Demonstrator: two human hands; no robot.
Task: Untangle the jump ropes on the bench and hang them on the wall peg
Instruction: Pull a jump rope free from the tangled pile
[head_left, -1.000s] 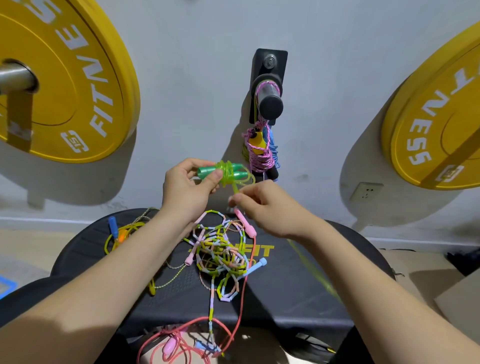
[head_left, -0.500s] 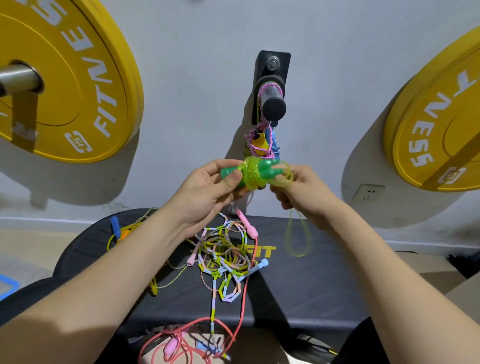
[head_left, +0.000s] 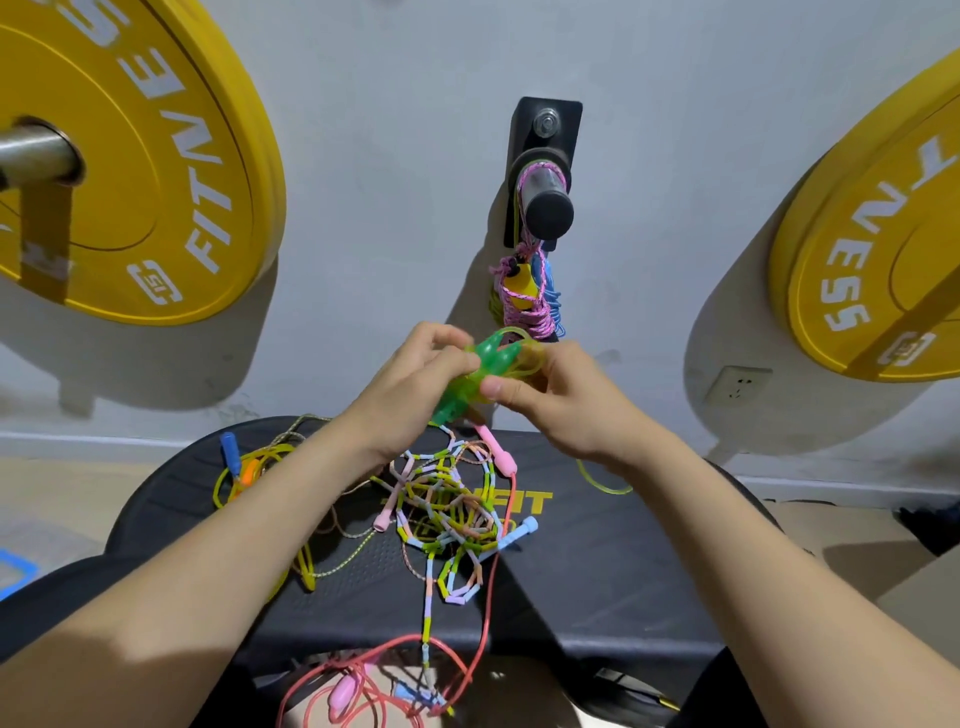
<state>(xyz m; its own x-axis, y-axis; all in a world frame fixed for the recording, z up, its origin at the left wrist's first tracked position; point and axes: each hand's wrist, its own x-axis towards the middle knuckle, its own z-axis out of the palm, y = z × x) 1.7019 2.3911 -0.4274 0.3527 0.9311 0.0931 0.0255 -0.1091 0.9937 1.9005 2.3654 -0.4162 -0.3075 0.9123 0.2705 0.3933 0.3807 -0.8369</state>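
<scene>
Holds the green jump rope (head_left: 485, 364) up off the desk (head_left: 623, 571), just below the wall peg (head_left: 545, 195). Grips the two green handles together in the left hand (head_left: 410, 384), fingers curled round their lower half. Pinches the yellow-green cord against the handles with the right hand (head_left: 561, 400), thumb on top.

Differs from a second ago: then, handles lying level in the left hand alone, with the right hand lower, near the pink handle (head_left: 498, 452). Half a second ago, a long loop dangling from the right hand. Now tilts the handles up on end and shows far less slack, only a short curve of cord (head_left: 605, 483) below the right wrist.

Reads as winding the cord round the handles into a tidy bundle, nearly done. Means one rope freed from the pile and close to going up.

On the peg already: hung ropes (head_left: 524, 301), pink and blue. Yet to sort on the desk: the beaded tangle (head_left: 447, 514) in the middle, a pink rope (head_left: 485, 623) trailing over the front edge, a yellow rope (head_left: 223, 483) with a blue handle at the left.

Calls next, probably, for securing the cord end and lifting the bundle onto the peg, with care against coils slipping loose.
</scene>
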